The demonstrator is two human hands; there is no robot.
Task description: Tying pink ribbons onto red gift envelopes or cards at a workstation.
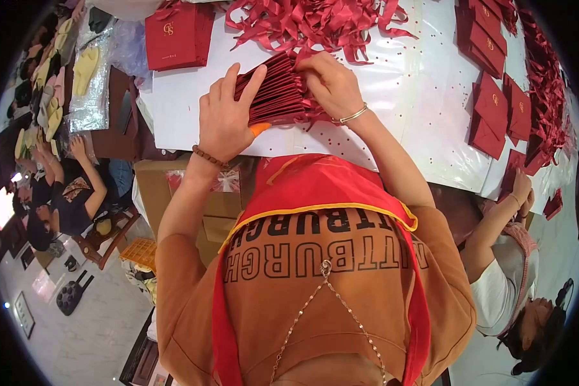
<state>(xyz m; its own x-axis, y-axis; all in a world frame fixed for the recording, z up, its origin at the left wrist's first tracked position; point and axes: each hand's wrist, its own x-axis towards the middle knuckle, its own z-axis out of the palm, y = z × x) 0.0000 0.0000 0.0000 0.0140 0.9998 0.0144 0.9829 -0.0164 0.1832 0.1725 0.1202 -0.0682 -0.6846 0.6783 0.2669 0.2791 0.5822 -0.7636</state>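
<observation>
A row of red paper gift bags (pixel 276 90), packed flat against one another with their edges up, lies on the white table before me. My left hand (pixel 228 116) grips the row's left side, thumb along the edges and fingers behind. At the other end, the bent fingers of my right hand (pixel 333 83) pinch at the bags' red ribbon; their tips are partly hidden. Beneath my left hand an orange object (pixel 259 128) pokes out, its kind unclear. Loose red ribbons (pixel 321 26) lie heaped just beyond the row.
A pile of finished-looking red bags (pixel 180 35) stands at the far left. More red bags (pixel 489 116) and ribbons lie along the right side, where a co-worker's hand (pixel 522 190) works. Small red dots are scattered over the white table (pixel 424 96). A cardboard box (pixel 151 186) sits below its left edge.
</observation>
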